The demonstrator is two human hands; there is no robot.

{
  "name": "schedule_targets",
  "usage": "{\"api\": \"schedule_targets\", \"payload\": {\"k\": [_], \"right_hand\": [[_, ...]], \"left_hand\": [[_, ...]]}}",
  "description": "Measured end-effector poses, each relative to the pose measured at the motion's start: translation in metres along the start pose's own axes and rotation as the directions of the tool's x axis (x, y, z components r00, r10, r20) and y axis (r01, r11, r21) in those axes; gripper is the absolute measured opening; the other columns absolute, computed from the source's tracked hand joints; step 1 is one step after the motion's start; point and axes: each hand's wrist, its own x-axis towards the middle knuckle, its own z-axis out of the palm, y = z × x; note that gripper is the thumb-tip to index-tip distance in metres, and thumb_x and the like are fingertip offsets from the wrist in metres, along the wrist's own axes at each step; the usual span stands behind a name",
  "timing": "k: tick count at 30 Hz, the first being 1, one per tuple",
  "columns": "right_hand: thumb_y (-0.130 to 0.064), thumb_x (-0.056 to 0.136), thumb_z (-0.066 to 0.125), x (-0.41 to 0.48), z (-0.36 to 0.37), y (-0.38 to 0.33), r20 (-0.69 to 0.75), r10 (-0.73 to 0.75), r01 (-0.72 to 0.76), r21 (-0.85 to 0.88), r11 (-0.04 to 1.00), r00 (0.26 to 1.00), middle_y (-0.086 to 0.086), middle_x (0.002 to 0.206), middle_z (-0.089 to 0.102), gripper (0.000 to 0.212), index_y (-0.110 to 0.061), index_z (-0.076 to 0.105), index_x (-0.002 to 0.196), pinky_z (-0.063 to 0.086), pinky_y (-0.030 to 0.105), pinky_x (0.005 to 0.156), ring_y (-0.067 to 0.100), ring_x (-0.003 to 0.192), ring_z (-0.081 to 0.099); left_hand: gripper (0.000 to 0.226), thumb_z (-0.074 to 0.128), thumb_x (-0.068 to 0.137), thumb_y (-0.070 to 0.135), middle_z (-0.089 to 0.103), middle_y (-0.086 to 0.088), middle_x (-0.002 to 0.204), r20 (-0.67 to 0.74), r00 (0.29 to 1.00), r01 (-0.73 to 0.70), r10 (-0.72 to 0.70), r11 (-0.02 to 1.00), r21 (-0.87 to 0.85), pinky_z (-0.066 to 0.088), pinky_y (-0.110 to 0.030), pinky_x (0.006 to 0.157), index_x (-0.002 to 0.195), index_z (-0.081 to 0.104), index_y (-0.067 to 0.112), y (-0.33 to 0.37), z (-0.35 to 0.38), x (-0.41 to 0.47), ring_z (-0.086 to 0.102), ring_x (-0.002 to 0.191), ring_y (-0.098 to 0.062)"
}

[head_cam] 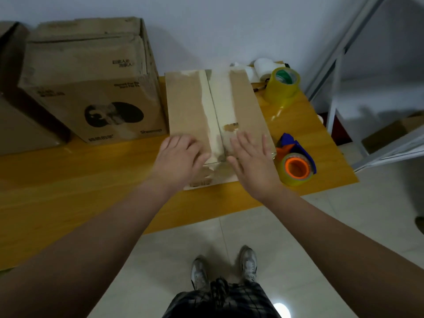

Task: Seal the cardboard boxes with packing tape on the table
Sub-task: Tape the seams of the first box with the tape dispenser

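Note:
A long flat cardboard box (185, 106) lies on the wooden table (80, 180), its two top flaps closed along a centre seam with pale old tape residue. My left hand (181, 157) rests flat on the left flap near the box's near end. On the right flap, my right hand (252, 157) lies with straight fingers. Both hands flank the seam and hold nothing. A tape roll with an orange core (297, 168) sits just right of my right hand, beside a blue and orange dispenser (291, 143). A second yellowish tape roll (284, 84) stands at the table's far right.
A large printed cardboard box (91, 83) stands on the table to the left, with another box (13, 111) beyond it. White paper rolls (263, 66) lie behind the far tape. A white metal rack (344, 76) stands right of the table. My shoes (224, 267) are on tiled floor.

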Motion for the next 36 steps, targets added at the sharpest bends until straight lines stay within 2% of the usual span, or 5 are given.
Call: {"api": "schedule_targets", "payload": {"k": [10,15,21,28,36], "right_hand": [[-0.045,0.098,0.041,-0.004,-0.035,0.083,0.304,0.242,-0.388,0.762,0.518,0.921,-0.009,0.154,0.030,0.038,-0.032,0.057,0.130,0.013,0.041,0.118,0.005,0.145,0.003],[-0.051,0.096,0.041,-0.002,0.001,0.092,0.175,0.111,-0.207,0.784,0.586,0.978,-0.007,0.151,0.034,0.047,-0.033,0.048,0.138,0.028,0.045,0.115,0.012,0.142,0.025],[-0.041,0.096,0.047,-0.001,0.027,0.111,0.022,0.002,-0.015,0.651,0.759,1.000,0.007,0.153,0.030,0.051,-0.029,0.037,0.145,0.039,0.038,0.108,0.021,0.136,0.036],[-0.032,0.094,0.056,-0.001,0.015,0.119,0.172,-0.161,0.073,0.431,0.899,0.972,0.004,0.160,0.008,0.071,-0.039,0.012,0.150,0.032,0.035,0.111,0.024,0.142,0.025],[-0.041,0.103,0.029,0.012,-0.008,0.087,0.366,0.271,-0.438,0.849,0.295,0.891,-0.011,0.134,0.047,0.048,-0.020,0.037,0.145,0.036,0.007,0.089,0.002,0.123,0.042]], "left_hand": [[0.052,0.013,0.102,0.041,-0.001,0.005,0.159,0.230,0.964,-0.141,0.135,0.990,0.008,-0.008,-0.027,0.115,0.151,0.009,0.025,0.062,0.028,0.053,-0.005,0.145,-0.011],[0.060,0.008,0.098,0.049,-0.009,0.004,0.158,0.261,0.960,-0.151,0.096,0.969,0.196,-0.008,-0.029,0.115,0.150,-0.006,0.022,0.067,0.037,0.050,-0.006,0.145,-0.013],[0.067,0.025,0.092,0.052,0.049,-0.010,0.140,0.173,0.976,-0.179,0.133,0.943,0.280,0.038,-0.038,0.105,0.137,0.047,0.007,0.060,0.048,0.048,0.050,0.127,-0.025],[0.082,0.028,0.088,0.059,0.022,-0.010,0.155,0.241,0.962,-0.219,0.132,0.897,0.383,0.016,-0.038,0.115,0.150,0.015,0.007,0.065,0.043,0.045,0.025,0.142,-0.027],[0.065,0.024,0.092,0.048,0.054,-0.014,0.132,0.127,0.979,-0.184,0.157,0.954,0.237,0.035,-0.043,0.106,0.134,0.049,0.005,0.117,0.041,0.083,0.050,0.121,-0.031]]}}
